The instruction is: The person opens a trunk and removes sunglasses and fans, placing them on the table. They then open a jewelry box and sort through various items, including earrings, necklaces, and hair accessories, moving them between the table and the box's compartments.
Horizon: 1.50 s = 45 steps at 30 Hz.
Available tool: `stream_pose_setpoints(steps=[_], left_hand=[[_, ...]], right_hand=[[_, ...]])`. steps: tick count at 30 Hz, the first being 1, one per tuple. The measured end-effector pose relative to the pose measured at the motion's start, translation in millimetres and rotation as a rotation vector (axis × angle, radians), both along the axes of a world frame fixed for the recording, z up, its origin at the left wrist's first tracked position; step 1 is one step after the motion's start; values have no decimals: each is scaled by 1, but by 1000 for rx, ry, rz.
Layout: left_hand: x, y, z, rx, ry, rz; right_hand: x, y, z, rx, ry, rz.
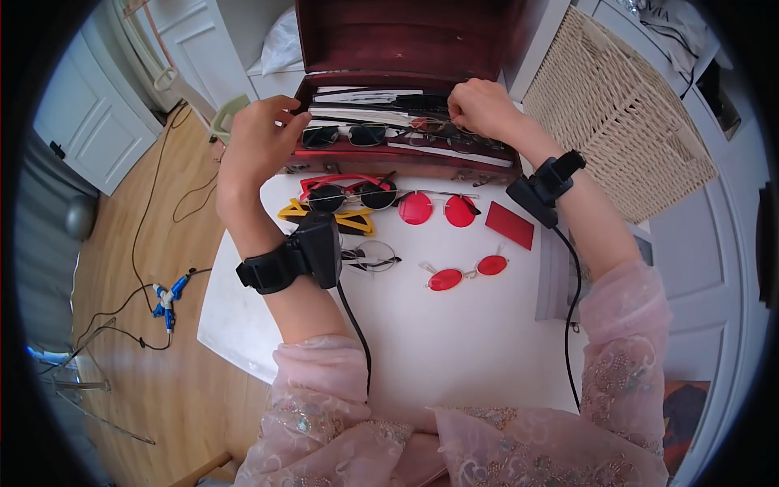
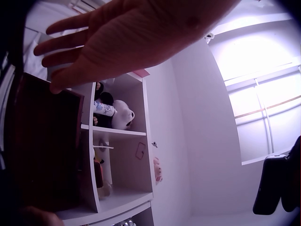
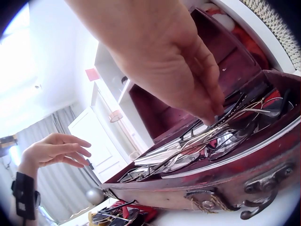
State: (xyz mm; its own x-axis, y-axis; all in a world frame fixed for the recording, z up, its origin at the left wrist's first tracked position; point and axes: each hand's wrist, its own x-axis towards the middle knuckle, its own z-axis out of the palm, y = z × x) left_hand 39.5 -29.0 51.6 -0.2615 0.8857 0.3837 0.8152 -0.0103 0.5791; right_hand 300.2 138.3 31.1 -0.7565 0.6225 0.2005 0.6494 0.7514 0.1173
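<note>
My right hand point(image 1: 485, 109) is over the right part of a dark red wooden chest point(image 3: 155, 195) with its lid up. In the right wrist view its thumb and fingertips meet at the thin arm of a pair of glasses point(image 3: 228, 146), pinching it among other spectacles in the chest. My left hand point(image 1: 261, 142) hovers at the chest's left end with fingers loosely extended and nothing in them, as the left wrist view also shows. Near it, dark sunglasses point(image 1: 345, 135) lie on top of white papers point(image 1: 365, 111) inside the chest.
On the white table point(image 1: 454, 349) before the chest lie round red glasses point(image 1: 415, 208), small red oval glasses point(image 1: 445, 280), yellow-framed glasses point(image 1: 355, 221), clear round glasses point(image 1: 377, 256) and a red card point(image 1: 510, 226). A woven basket point(image 1: 617, 114) stands at the right.
</note>
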Motion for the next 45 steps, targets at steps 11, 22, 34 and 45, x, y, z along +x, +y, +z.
stream_pose_setpoints(steps=[11,22,34,45], left_hand=[[1,2,-2,23,40,2],[4,-1,2,2,27,6],[7,-2,4,1,32,14],[6,-2,3,15,23,15]], right_hand=[[-9,-78,9,-243,-166,302],[-4,-94,-37,-85,-301,309],[7,-98,-36,-100,-117,289],[6,-91,-26,-339,-192,251]])
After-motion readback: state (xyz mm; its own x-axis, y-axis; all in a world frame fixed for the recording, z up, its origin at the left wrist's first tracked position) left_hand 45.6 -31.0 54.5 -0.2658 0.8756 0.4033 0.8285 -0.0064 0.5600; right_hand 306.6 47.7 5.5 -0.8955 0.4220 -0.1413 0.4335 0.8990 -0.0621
